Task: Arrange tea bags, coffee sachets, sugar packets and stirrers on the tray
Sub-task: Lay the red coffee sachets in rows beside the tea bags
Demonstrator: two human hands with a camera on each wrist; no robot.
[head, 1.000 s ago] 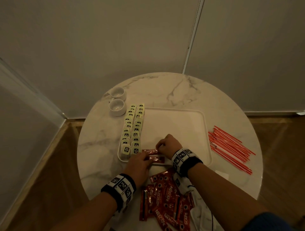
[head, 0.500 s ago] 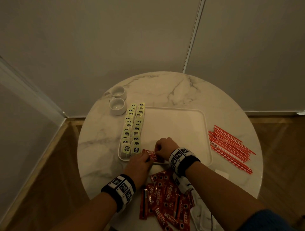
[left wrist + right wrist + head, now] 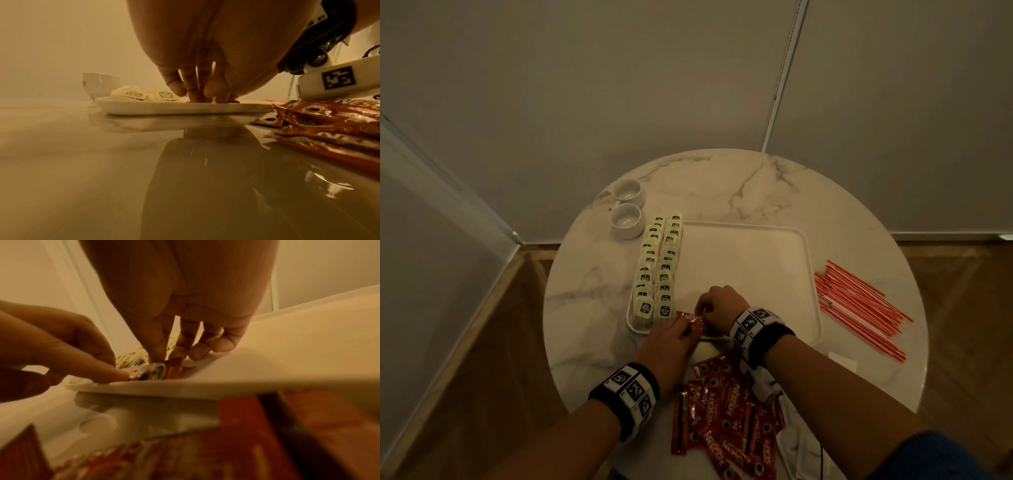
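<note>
A white tray (image 3: 756,267) lies on the round marble table. Several yellow-tagged tea bags (image 3: 657,270) stand in two rows along its left edge. Two red coffee sachets (image 3: 691,320) lie at the tray's front left, beside the tea bags. My left hand (image 3: 685,334) presses fairly straight fingertips on the sachets' near left end. My right hand (image 3: 702,310) pinches a sachet (image 3: 170,368) between thumb and forefinger. A pile of coffee sachets (image 3: 726,411) lies on the table before the tray. Red stirrers (image 3: 859,308) lie to the tray's right.
Two white cups (image 3: 625,219) stand at the table's back left, just beyond the tea bags. A small white packet (image 3: 842,359) lies near the stirrers. More white packets (image 3: 798,452) lie at the table's front edge under my right forearm. Walls stand close behind.
My right hand has slid a little left and nearer along the sachets on the tray. My left hand has stayed at their left end.
</note>
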